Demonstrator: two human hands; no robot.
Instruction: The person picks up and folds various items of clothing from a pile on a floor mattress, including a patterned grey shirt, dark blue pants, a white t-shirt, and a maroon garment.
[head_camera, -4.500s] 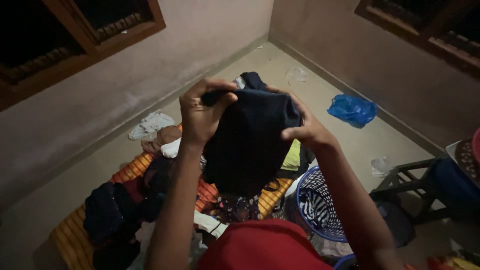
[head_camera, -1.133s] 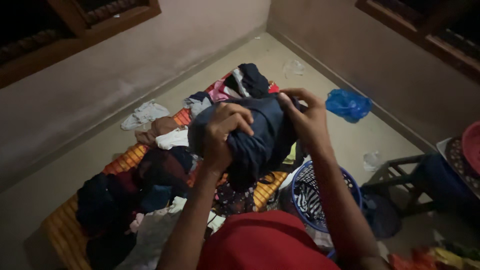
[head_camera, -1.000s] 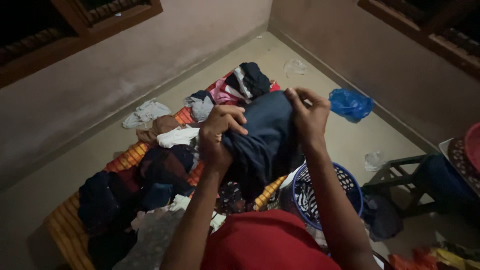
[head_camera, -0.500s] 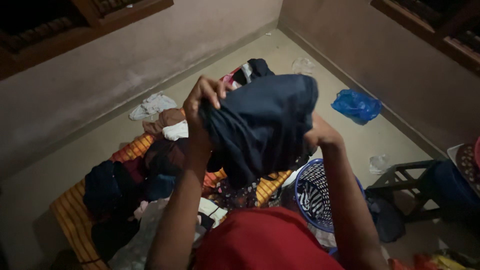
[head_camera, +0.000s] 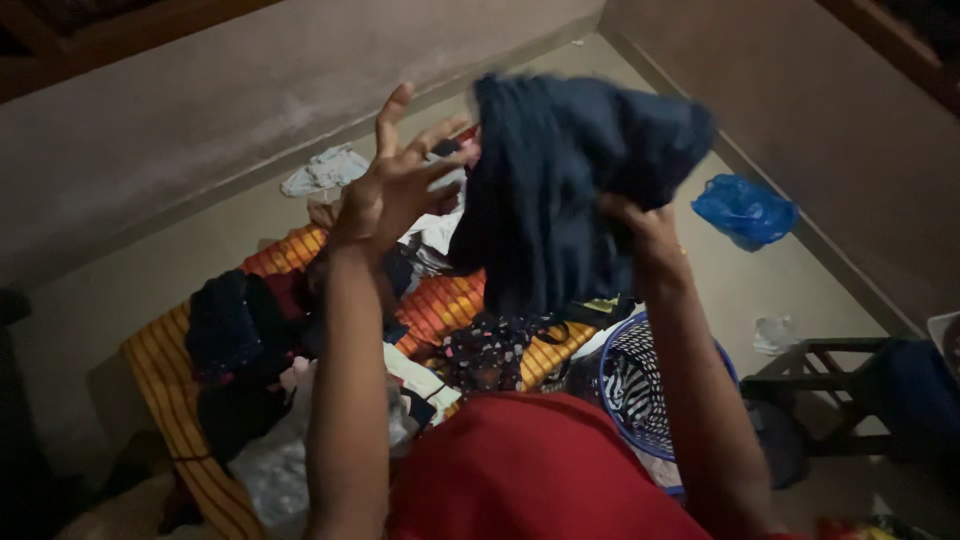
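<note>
A person sorting laundry in a dim room lifts a dark navy garment high above the striped orange mat, gripping its bunched lower edge in the right hand. The left hand is off the cloth, fingers splayed wide, just beside the garment's left edge and holding nothing. On the mat lies a loose heap of mixed clothes, dark pieces toward its left end and lighter ones farther back. A blue perforated laundry basket stands at the mat's right edge, already holding fabric; a blue plastic bag lies on the floor well to the right of the mat, near the wall. The work appears to be mid-shake, the garment being opened out; the next move likely calls for the free hand to catch the opposite edge so the piece hangs flat.
</note>
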